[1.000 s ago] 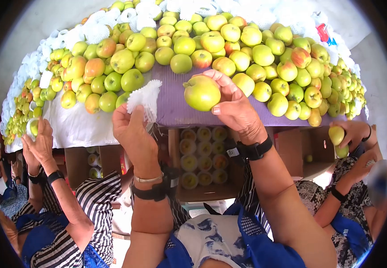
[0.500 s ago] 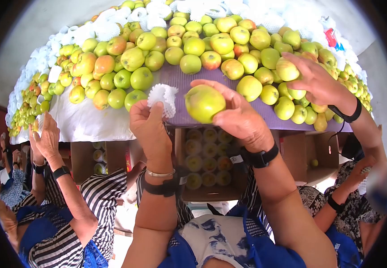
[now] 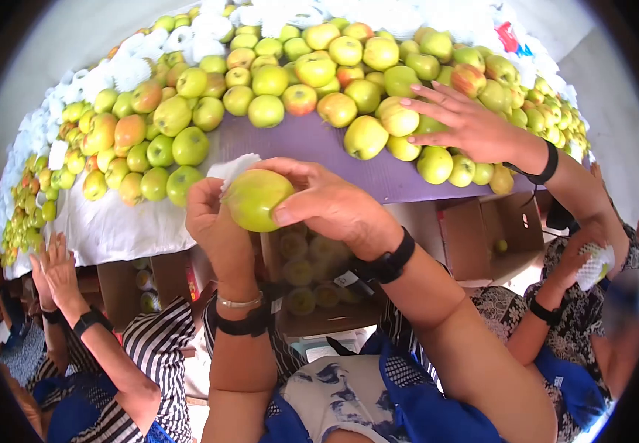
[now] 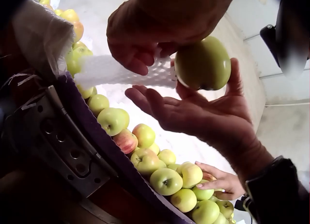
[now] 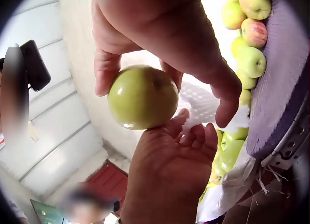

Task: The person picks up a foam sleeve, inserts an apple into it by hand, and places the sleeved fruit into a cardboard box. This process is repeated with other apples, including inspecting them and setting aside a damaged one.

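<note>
One yellow-green apple [image 3: 260, 199] gripped between the thumb and fingers of the right hand [image 3: 340, 209], near the centre of the head view. White foam net [image 3: 234, 168] pinched in the left hand [image 3: 222, 225], just beside the apple, towards 10 o'clock. Black strap [image 3: 392, 257] round the right wrist; next to it, at 5 o'clock, a pale tag [image 3: 347, 279] with a dark mark too small to read. Below, at 6 o'clock, a cardboard box [image 3: 327, 324] with rows of apples inside. At 12 o'clock, a heap of apples [image 3: 315, 68] on a purple cover [image 3: 297, 159]. At 2 o'clock, a neighbour's hand [image 3: 471, 125], fingers spread against the heap. Beyond, between 1 and 2 o'clock, a red-and-blue wrapper [image 3: 507, 37], any lettering illegible. Towards 9 o'clock, white cloth [image 3: 124, 221].
</note>
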Motion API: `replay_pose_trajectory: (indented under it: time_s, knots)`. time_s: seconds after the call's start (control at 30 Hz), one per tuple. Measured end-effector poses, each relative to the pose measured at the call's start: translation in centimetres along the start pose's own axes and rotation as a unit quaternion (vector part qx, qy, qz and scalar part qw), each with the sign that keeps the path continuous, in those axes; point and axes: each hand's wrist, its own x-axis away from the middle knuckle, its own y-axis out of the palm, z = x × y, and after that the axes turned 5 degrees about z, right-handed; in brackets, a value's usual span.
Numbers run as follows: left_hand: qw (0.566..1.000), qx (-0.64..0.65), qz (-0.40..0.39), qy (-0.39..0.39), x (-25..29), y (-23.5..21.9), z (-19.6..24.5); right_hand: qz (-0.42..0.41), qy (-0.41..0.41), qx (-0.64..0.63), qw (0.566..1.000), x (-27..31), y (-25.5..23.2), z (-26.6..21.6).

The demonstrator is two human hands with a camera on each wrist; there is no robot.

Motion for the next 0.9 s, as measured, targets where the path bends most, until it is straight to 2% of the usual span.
replay_pose_trajectory:
  time_s: [0.07,0.17,0.27,0.4,0.57,0.67,0.77,0.8,0.87,0.9]
  knots:
    - [0.995,0.070,-0.022,-0.070,-0.1,-0.1,0.0,0.009,0.007,-0.017,1.000,-0.3,-0.9,0.5]
    - [0.986,0.082,-0.043,-0.138,-0.4,-0.5,-0.1,0.040,0.017,-0.023,0.999,-0.6,-1.9,0.8]
    - [0.983,0.101,-0.028,-0.149,-0.3,-0.6,-0.2,0.064,0.005,0.008,0.998,-0.7,-2.3,0.9]
    - [0.994,0.066,-0.038,-0.080,0.0,-0.3,-0.2,0.097,-0.007,0.118,0.988,-0.9,-2.7,0.8]
    - [0.994,-0.043,-0.100,0.005,0.5,0.1,0.1,0.127,0.003,0.255,0.959,-0.6,-2.3,-0.1]
    - [0.990,-0.053,-0.130,0.006,0.9,0.1,0.0,0.186,-0.092,0.344,0.916,-1.4,-3.1,1.0]
    - [0.986,-0.039,-0.157,-0.042,1.0,-0.2,-0.1,0.273,-0.238,0.489,0.794,-1.6,-3.1,1.9]
    - [0.984,-0.033,-0.166,-0.063,0.9,-0.3,-0.1,0.259,-0.263,0.494,0.787,-1.6,-2.9,2.0]
    - [0.986,-0.012,-0.166,-0.024,0.5,-0.7,-1.0,0.231,-0.312,0.504,0.772,-1.5,-2.3,1.9]
    - [0.986,-0.001,-0.168,-0.005,0.3,-0.8,-1.2,0.224,-0.341,0.534,0.740,-1.6,-2.1,2.1]
